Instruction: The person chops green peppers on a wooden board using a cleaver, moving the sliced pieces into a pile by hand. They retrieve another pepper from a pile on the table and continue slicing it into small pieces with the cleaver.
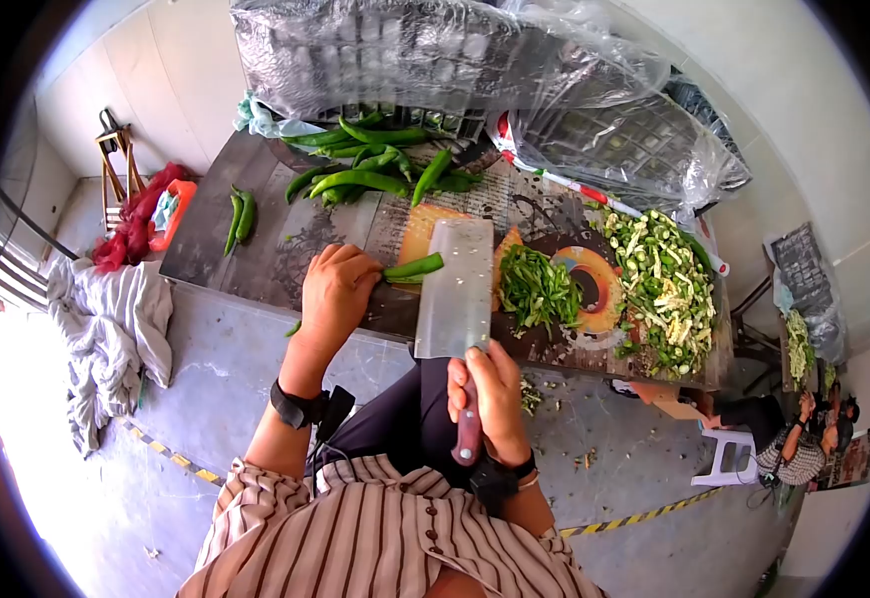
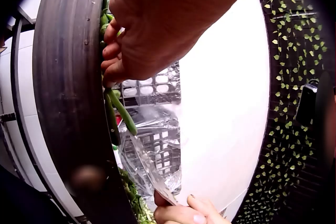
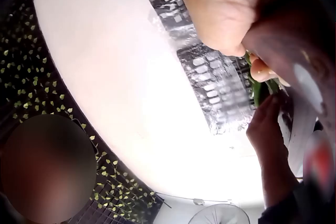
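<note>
we note l. hand (image 1: 340, 284) pinching green pepper (image 1: 415, 268) nr bench (image 1: 206, 244) front edge, prob. to steady it; r. hand (image 1: 492, 389) grips cleaver (image 1: 458, 284) by handle, prob. for ctrl.

A smooth green pepper (image 1: 413, 267), long and slender, lies nearly sideways at the desk (image 1: 201, 227), one end under the fingers of the left hand (image 1: 339, 289), the other right at the blade of a cleaver (image 1: 457, 284). The cleaver, gripped by its reddish-brown handle in the right hand (image 1: 488, 392), has a broad, grey, rectangular blade, flecked with small bits, pointing away from the person.
</note>
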Available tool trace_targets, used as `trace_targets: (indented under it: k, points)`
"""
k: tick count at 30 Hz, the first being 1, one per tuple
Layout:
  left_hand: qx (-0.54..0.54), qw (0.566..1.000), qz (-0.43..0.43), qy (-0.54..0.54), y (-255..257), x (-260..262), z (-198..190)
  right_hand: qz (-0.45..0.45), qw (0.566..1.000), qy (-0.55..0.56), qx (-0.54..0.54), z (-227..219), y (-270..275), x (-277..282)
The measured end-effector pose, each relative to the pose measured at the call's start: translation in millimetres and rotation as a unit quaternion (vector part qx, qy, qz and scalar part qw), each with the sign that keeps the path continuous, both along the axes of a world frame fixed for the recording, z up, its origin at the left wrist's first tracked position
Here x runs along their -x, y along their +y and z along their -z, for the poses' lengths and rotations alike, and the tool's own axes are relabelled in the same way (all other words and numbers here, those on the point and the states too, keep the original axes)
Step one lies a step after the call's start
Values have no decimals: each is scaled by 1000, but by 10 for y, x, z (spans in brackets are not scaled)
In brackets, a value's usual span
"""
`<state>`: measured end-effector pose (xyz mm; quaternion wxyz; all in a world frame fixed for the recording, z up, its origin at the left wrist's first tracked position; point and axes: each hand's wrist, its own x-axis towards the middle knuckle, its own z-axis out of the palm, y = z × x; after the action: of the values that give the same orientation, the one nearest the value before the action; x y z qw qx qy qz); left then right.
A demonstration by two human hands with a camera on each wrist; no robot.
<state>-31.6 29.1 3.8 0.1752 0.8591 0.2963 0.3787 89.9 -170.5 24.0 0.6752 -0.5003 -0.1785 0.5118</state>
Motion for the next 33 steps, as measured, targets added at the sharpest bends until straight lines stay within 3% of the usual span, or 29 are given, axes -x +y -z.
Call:
trace_targets:
  k: [9,13,21,33]
  points:
    - [-18,999,-15,38,-154,-67,-129,102,994,-13,-35,-38,-409,-216]
    - [-41,997,38,47,-164,-209,-183,126,992,-20,-19,-79,-428,-198]
    - [-9,991,103,90,-139,-377,-147,106,994,-10,-23,-38,-483,-195]
    - [-15,993,107,51,-305,-521,-99,102,995,3,-12,-12,-506,-195]
